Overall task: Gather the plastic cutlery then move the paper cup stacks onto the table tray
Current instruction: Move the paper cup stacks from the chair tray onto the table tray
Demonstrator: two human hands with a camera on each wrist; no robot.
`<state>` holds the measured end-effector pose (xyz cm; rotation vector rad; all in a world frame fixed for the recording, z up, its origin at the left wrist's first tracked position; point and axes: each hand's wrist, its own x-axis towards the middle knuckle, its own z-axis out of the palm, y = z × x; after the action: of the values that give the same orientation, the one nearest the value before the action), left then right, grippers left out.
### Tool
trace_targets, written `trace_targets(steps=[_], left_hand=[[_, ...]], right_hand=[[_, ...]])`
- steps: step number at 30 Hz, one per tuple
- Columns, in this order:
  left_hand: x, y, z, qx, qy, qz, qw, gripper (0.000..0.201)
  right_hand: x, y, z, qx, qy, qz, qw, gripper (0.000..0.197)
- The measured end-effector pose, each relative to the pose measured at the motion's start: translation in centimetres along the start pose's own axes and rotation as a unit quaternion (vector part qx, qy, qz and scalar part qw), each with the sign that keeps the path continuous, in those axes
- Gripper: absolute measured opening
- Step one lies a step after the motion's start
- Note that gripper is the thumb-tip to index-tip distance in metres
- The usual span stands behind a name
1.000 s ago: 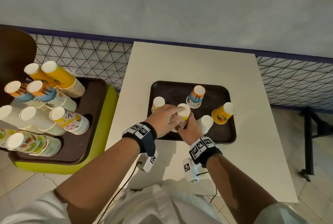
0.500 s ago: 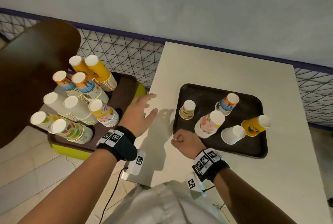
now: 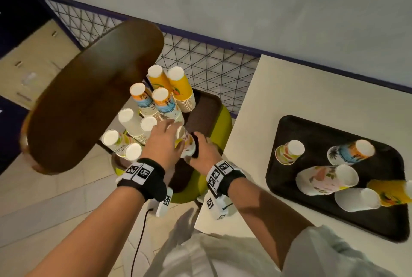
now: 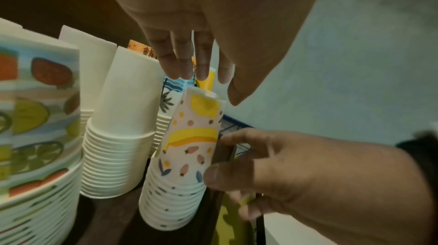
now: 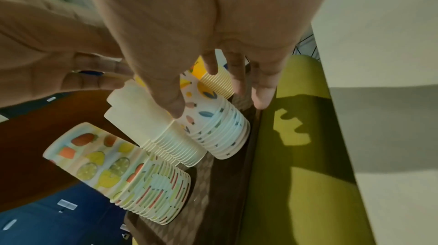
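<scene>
Several paper cup stacks stand upside down on a brown tray [image 3: 205, 107] left of the table. My right hand [image 3: 204, 154] grips the pink dotted cup stack [image 3: 186, 143] at that tray's near right edge, thumb on one side and fingers on the other [image 5: 208, 99]. My left hand [image 3: 166, 138] hovers over the same stack's top [image 4: 187, 155] with straight fingers [image 4: 201, 58], holding nothing. The black table tray [image 3: 312, 129] holds several shorter cup stacks, some tipped on their sides. No cutlery is in view.
The brown tray sits on a green stool [image 3: 220, 129] close against the white table [image 3: 312, 87]. A dark wooden chair back [image 3: 89, 103] looms left of the stacks. A wire mesh fence [image 3: 200, 60] and a grey wall lie behind.
Both hands left the table tray, where a patterned stack now stays, and moved left to the stool. The right hand has closed on the dotted stack; the view swung left.
</scene>
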<state>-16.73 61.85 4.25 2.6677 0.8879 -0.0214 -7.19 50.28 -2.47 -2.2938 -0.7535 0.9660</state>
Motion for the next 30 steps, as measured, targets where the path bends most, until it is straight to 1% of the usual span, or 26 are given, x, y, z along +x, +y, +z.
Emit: trace_targets(steps=[2, 5, 7, 10, 15, 18, 20, 24, 27, 30], left_hand=[[0.3, -0.4, 0.5, -0.001, -0.013, -0.002, 1.000, 0.056], [0.5, -0.8, 1.0, -0.020, -0.021, -0.001, 1.000, 0.052], [0.6, -0.8, 1.0, -0.032, -0.019, -0.007, 0.999, 0.050], [0.8, -0.8, 0.8, -0.056, -0.006, -0.028, 0.998, 0.041], [1.2, -1.2, 0.8, -0.065, -0.012, -0.041, 0.997, 0.039], [1.3, -1.5, 0.6, -0.077, -0.006, -0.039, 0.996, 0.038], [1.4, -1.7, 0.6, -0.090, -0.001, -0.037, 0.995, 0.037], [1.7, -2.2, 0.6, -0.121, 0.012, -0.038, 0.992, 0.035], [2.0, -2.3, 0.3, -0.137, 0.026, -0.030, 0.990, 0.034], [2.0, -2.1, -0.2, -0.187, 0.053, -0.021, 0.981, 0.033]], right_hand=[[1.3, -0.4, 0.8, -0.015, 0.004, 0.008, 1.000, 0.097], [2.7, -0.4, 1.8, -0.037, 0.018, 0.012, 0.999, 0.094], [3.4, -0.2, 2.3, -0.049, 0.026, 0.004, 0.998, 0.091], [4.1, -0.3, 2.8, -0.069, 0.017, 0.001, 0.997, 0.086], [5.0, -0.6, 3.1, -0.076, 0.005, 0.016, 0.997, 0.094], [5.2, -0.6, 3.3, -0.070, 0.022, 0.013, 0.997, 0.086], [5.3, -0.7, 3.4, -0.084, 0.032, 0.012, 0.996, 0.081], [5.1, -0.8, 3.3, -0.103, 0.033, 0.016, 0.994, 0.079], [5.0, -0.8, 3.1, -0.092, 0.031, 0.030, 0.995, 0.083], [4.7, -1.0, 2.6, -0.052, 0.034, 0.043, 0.997, 0.092]])
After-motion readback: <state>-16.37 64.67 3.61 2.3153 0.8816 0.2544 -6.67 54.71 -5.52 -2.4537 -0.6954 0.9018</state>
